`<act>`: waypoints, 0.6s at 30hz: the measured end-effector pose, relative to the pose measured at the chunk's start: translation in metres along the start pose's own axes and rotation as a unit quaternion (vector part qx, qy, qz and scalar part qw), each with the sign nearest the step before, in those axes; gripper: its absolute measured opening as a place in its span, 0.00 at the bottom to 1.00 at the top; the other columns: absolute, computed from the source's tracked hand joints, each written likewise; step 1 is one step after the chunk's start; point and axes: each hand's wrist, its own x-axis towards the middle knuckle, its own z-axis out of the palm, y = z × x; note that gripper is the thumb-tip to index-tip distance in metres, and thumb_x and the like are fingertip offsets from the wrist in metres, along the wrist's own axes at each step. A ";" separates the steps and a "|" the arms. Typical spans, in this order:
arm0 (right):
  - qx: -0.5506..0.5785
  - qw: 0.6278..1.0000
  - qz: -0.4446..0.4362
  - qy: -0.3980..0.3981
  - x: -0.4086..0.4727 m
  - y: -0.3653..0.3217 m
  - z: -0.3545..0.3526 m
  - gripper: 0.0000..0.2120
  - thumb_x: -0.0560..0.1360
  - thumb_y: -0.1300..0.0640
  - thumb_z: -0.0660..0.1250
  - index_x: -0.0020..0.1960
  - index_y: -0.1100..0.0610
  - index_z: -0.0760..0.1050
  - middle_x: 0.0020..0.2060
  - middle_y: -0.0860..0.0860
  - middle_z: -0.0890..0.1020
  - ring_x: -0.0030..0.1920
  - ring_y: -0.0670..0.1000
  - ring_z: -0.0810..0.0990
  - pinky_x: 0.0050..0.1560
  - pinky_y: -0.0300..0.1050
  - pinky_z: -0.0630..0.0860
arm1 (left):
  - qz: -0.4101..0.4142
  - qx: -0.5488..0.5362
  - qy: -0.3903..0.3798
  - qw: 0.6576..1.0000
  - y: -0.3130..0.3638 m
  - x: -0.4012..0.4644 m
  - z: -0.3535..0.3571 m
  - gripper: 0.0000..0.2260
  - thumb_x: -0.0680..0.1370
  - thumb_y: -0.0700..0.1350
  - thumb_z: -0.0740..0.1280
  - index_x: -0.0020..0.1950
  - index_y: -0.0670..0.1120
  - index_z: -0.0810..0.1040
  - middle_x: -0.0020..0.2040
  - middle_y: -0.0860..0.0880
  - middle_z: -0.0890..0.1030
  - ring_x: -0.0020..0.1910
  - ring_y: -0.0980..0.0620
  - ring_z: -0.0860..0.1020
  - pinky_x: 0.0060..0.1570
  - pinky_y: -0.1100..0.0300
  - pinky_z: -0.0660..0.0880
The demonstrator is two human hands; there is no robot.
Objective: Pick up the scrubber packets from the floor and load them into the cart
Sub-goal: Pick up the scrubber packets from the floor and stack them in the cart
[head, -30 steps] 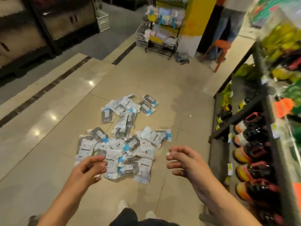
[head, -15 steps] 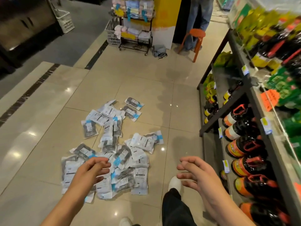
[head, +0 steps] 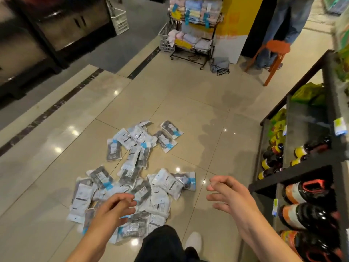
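Several scrubber packets (head: 130, 174), clear plastic with white and blue labels and dark pads inside, lie scattered in a pile on the shiny beige tile floor (head: 188, 120). My left hand (head: 115, 207) hovers above the near end of the pile, its fingers loosely curled and holding nothing. My right hand (head: 228, 193) hangs to the right of the pile over bare tile, fingers relaxed and spread, also holding nothing. A black wire cart (head: 194, 29) stacked with folded cloths stands far ahead by a yellow pillar.
Black shelves (head: 302, 171) of dark bottles line the right side close to my right arm. An orange stool (head: 273, 53) and a person's legs (head: 283, 27) stand at the back right. A white crate (head: 120, 20) and dark cabinets are far left. My leg and white shoe (head: 193, 241) are below.
The view has moved forward and tilted, so the pile sits nearer my feet. Both hands stay raised and hold nothing; my leg has stepped forward beside the packets.
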 end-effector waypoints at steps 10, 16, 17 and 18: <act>-0.066 0.997 0.007 -0.040 0.119 -0.088 -0.005 0.03 0.78 0.57 0.71 0.51 0.52 0.83 0.48 0.52 0.88 0.50 0.56 0.87 0.52 0.52 0.82 | -0.010 -0.053 0.010 0.999 0.082 0.078 0.069 0.07 0.84 0.42 0.66 0.54 0.45 0.84 0.49 0.49 0.89 0.52 0.47 0.86 0.49 0.54 0.79; -0.068 0.996 -0.007 -0.051 0.184 -0.149 -0.011 0.06 0.79 0.59 0.70 0.54 0.53 0.83 0.49 0.53 0.88 0.45 0.54 0.88 0.48 0.48 0.81 | 0.016 -0.061 0.016 0.998 0.154 0.135 0.092 0.08 0.84 0.41 0.64 0.57 0.45 0.84 0.51 0.47 0.88 0.53 0.45 0.86 0.54 0.51 0.79; -0.065 0.996 -0.009 -0.054 0.195 -0.159 -0.013 0.06 0.79 0.59 0.70 0.55 0.53 0.83 0.49 0.53 0.88 0.46 0.54 0.88 0.50 0.50 0.81 | 0.020 -0.061 0.017 0.998 0.165 0.143 0.095 0.09 0.84 0.41 0.64 0.57 0.45 0.84 0.52 0.47 0.88 0.53 0.45 0.86 0.55 0.51 0.80; -0.061 0.997 -0.009 -0.056 0.208 -0.168 -0.016 0.06 0.79 0.58 0.70 0.55 0.53 0.83 0.49 0.53 0.88 0.47 0.55 0.88 0.52 0.51 0.82 | 0.025 -0.056 0.018 0.998 0.177 0.152 0.100 0.09 0.84 0.41 0.64 0.57 0.46 0.84 0.52 0.47 0.88 0.53 0.46 0.86 0.57 0.49 0.80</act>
